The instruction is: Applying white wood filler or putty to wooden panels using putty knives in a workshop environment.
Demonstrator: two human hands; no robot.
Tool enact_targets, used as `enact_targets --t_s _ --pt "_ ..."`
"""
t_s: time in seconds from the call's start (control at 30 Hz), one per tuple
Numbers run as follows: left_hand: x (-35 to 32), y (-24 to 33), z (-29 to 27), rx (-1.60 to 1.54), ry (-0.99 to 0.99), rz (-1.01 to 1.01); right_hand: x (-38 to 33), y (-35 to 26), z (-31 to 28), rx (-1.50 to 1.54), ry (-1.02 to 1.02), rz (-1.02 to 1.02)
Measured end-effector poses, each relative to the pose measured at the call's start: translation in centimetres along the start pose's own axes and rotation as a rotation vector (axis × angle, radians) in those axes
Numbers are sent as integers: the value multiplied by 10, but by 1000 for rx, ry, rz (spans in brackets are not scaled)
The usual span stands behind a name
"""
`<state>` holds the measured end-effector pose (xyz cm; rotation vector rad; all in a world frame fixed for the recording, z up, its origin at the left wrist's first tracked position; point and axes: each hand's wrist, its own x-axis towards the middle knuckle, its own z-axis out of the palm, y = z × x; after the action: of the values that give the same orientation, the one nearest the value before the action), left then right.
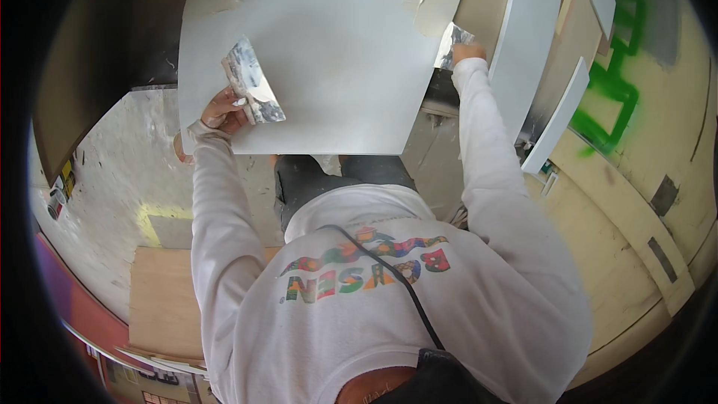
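Note:
A large board [329,82] with a pale coat over most of its face spreads out in front of me. Its upper part is more beige, with ridges of wet filler along the border of the coat. Over the board's left part, my left hand [223,111] is closed around a wide putty knife [258,82], whose metal blade is smeared with filler. My right hand [469,54], a fist at the board's right edge, grips a second putty knife [446,43] with a smeared blade. That knife's handle is mostly hidden by the fingers.
White and beige panels [527,37] stand at the right, beside a surface with green spray paint [624,105]. A plywood sheet [164,292] lies at the lower left. Small containers [60,196] sit near the left rim, by a dark brown upright surface [82,82].

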<state>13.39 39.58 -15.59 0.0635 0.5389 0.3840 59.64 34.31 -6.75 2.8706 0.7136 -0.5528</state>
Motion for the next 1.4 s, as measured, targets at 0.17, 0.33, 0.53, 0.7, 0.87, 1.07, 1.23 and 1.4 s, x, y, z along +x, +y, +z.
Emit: enact_targets --t_s 0.17,0.33,0.53,0.7,0.87,1.07,1.23,1.4 --pt "4 2 17 -25 -37 -26 34 -40 12 -745 -88 -338" --pt "7 -1 14 -52 -36 -10 39 -114 10 -965 -28 -448" --pt "24 -19 -3 50 -72 -18 9 -209 16 -941 62 -645" --pt "-9 -39 27 159 -189 21 -42 -287 36 -991 147 -790" --pt "-53 -69 4 179 -200 -6 -88 -338 53 -913 147 -1040" --pt "-73 -69 13 64 -198 31 -158 -362 62 -306 -221 -833" --pt "-68 -68 22 76 -127 9 -164 -309 62 -765 -248 -1272" --pt "-77 -65 23 131 -69 -18 -182 -220 -1 -212 -325 -1094"
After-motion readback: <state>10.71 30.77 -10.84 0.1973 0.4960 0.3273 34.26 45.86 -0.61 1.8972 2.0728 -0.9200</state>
